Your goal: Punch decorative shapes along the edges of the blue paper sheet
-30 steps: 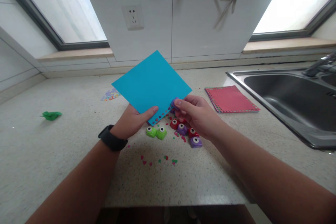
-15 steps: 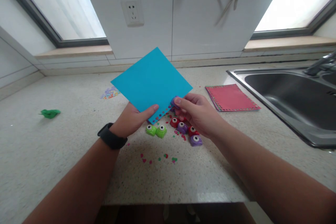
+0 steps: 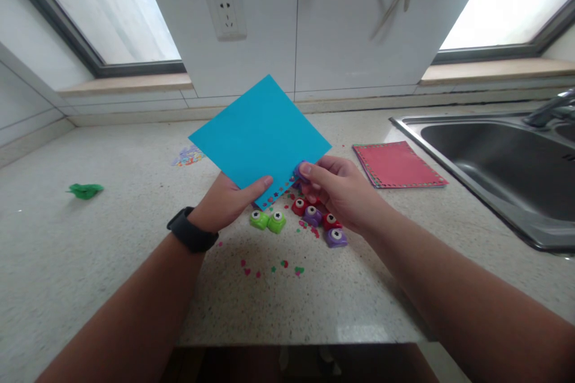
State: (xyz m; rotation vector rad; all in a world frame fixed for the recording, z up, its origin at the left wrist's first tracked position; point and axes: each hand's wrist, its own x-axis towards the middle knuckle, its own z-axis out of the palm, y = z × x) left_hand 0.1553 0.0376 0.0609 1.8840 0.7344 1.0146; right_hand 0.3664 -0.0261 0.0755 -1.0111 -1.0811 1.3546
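A sheet of blue paper [image 3: 265, 137] is held above the counter, one corner toward me. My left hand [image 3: 229, 200] pinches it near that corner, thumb on top and fingers hidden beneath. Along the lower right edge runs a row of small punched shapes. There my right hand [image 3: 336, 188] grips a purple craft punch [image 3: 300, 171], its thumb on the top and the paper's edge at the punch. Below lie two green craft punches [image 3: 268, 221], with red craft punches [image 3: 331, 221] and purple craft punches [image 3: 336, 237] to their right.
Red and green paper bits [image 3: 285, 264] are scattered on the speckled counter [image 3: 135, 239]. A stack of red paper [image 3: 399, 164] with punched edges lies beside the steel sink [image 3: 485, 155]. Pale coloured confetti [image 3: 188, 156] and a green crumpled item [image 3: 85, 191] are at left.
The view has shifted slightly. Both hands keep their hold on the blue paper and the purple craft punch, with hardly any movement between them.
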